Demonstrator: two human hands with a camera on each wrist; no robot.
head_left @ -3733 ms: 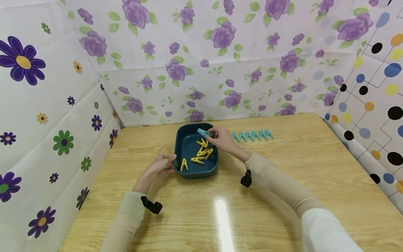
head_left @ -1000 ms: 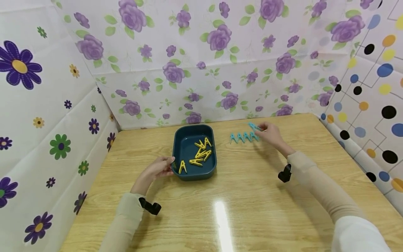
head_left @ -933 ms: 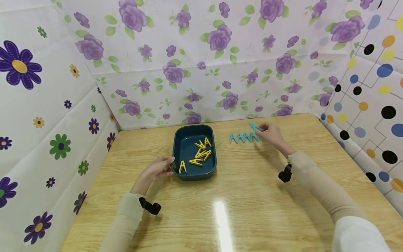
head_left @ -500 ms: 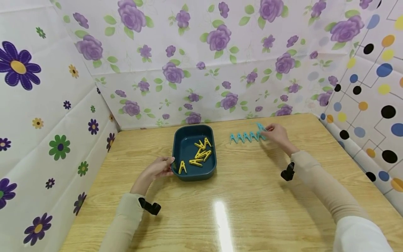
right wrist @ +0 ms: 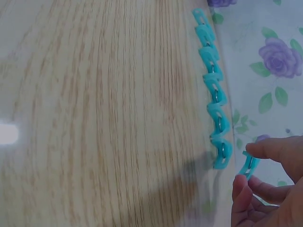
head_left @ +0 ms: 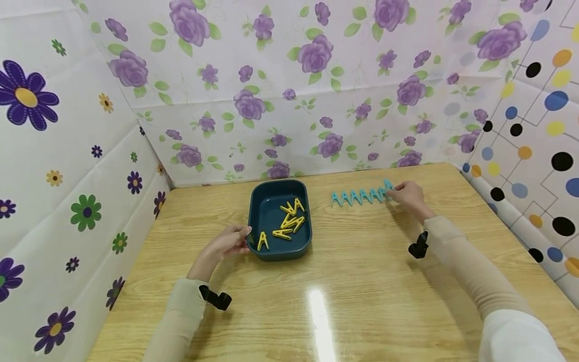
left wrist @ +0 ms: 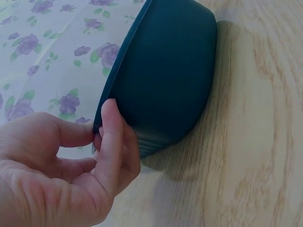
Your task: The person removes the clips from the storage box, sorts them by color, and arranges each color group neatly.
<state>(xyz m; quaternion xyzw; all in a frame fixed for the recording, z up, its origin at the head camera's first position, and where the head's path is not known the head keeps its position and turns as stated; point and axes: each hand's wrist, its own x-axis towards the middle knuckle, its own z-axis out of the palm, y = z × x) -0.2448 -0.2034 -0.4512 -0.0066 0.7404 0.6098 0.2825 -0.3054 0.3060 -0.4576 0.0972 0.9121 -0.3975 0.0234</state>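
While the left hand (head_left: 227,240) grips a rounded-rectangular dark-teal plastic tub (head_left: 281,255), the right hand (head_left: 409,195) pinches an A-shaped turquoise plastic clothespin (right wrist: 252,162) at three o'clock of the matching row (right wrist: 214,89); I'd lower it squarely, nudging no neighbour.

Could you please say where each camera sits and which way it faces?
Head: worn there, facing forward and down at box and blue pegs; both arms show.
Left wrist: worn there, facing the box's side; left fingers show.
Right wrist: worn there, facing the pegs; right fingers show.
Head and right wrist share the pegs.
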